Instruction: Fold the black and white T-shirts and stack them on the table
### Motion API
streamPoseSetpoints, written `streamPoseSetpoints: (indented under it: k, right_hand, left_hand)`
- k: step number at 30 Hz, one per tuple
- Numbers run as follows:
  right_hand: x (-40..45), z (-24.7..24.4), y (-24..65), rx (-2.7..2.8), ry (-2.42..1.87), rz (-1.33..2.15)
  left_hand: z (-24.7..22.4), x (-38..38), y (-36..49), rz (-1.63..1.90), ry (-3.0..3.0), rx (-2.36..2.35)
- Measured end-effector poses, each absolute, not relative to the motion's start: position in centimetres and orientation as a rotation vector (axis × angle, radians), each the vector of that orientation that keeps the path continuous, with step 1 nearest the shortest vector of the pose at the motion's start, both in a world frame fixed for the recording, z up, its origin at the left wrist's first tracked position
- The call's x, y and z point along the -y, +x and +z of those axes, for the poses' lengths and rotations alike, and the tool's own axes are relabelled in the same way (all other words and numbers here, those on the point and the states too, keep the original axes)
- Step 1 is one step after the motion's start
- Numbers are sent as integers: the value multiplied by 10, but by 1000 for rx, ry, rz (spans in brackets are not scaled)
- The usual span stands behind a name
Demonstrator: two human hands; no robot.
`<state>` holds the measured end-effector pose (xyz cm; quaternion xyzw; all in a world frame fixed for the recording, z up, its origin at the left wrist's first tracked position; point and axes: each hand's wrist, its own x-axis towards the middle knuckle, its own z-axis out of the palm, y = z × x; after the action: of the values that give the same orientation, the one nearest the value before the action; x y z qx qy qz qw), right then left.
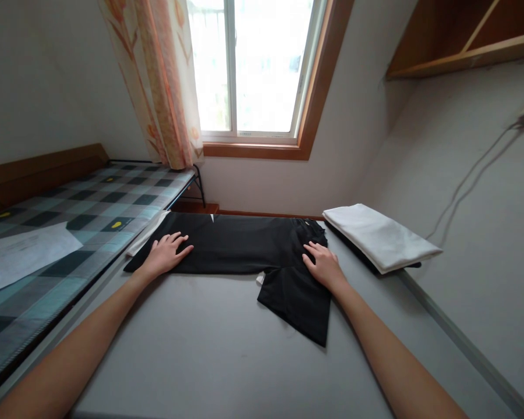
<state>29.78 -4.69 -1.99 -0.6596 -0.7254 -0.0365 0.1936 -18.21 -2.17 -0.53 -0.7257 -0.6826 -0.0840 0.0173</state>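
Observation:
A black short-sleeved shirt [240,241] lies folded lengthwise across the table, one sleeve [301,302] pointing toward me. My left hand [166,253] rests flat on its left end, fingers spread. On the right, by the bunched collar end, my right hand [324,263] lies on the cloth with its fingers apart. A strip of white fabric [148,234] shows beyond the shirt's left end, and a small white bit peeks out near the sleeve.
Folded white cloth [379,235] sits on something black at the table's right side. The light grey table [209,349] adjoins a bed with a checked mattress [113,201], where white papers [30,253] lie. A cable [463,174] hangs from a wall socket.

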Motion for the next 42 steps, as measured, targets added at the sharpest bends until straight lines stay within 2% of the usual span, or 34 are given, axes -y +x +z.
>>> streamPoseSetpoints:
  k: [8, 16, 22, 29, 34, 42]
  right_hand:
    - [42, -24, 302, 1989, -1647, -174]
    - [35, -20, 318, 1812, -1611, 78]
    - [33, -21, 326, 1746, -1533, 220]
    - [32, -23, 328, 1753, -1524, 226]
    - [29, -26, 329, 1765, -1513, 206]
    - [29, -27, 329, 1774, -1491, 191]
  left_hand:
    - [-4, 27, -185, -491, -2184, 2070]
    - [-3, 30, -139, -795, -2741, 1552]
    - [11, 36, -66, -682, -3142, 1098]
    - [36, 41, 8, -427, -3407, 691]
    - [46, 52, 23, -158, -3477, 584]
    - [52, 56, 16, -52, -3571, 599]
